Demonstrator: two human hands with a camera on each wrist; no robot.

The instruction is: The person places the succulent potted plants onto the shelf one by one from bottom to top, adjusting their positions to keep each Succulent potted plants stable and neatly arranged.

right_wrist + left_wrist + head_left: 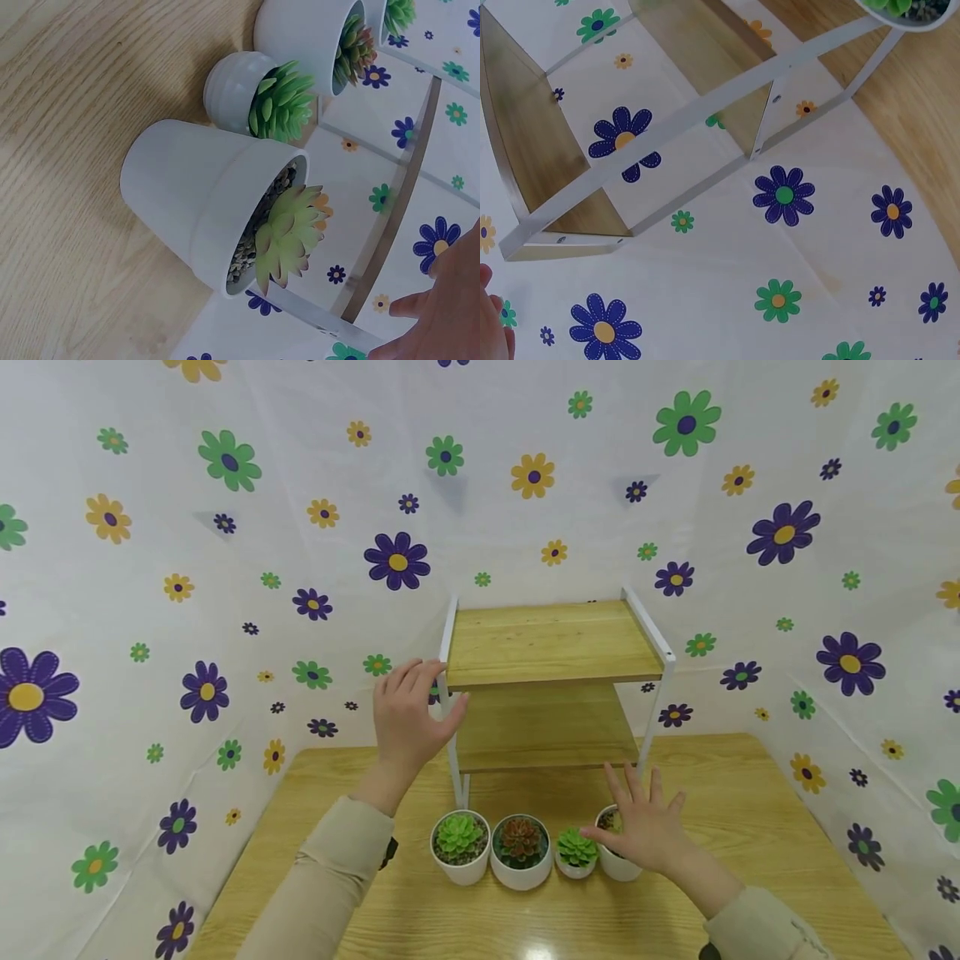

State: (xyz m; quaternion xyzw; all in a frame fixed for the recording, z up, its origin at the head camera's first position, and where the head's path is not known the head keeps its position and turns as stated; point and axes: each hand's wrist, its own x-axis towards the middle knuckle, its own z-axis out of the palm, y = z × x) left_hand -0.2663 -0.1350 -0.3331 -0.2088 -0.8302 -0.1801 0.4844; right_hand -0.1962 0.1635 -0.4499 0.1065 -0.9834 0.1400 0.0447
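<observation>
Head view: left hand (408,710) beside the shelf (555,643), right hand (648,828) over the rightmost pot (619,867), both spread.

**Flowery cloth (491,518) stood around a wooden worktop (480,922)**

The cloth was white and went up behind the worktop and along its left and right sides. It had a few creases. Its flowers were purple, green and yellow, some big and some tiny. A big purple flower (27,697) on the far left had a yellow middle. A big green flower (687,424), high up on the right, had a purple middle. The worktop was light yellow-brown, with thin lines running through the wood. A bright white spot of light (539,952) shone on it, near the bottom of the head view.
</observation>
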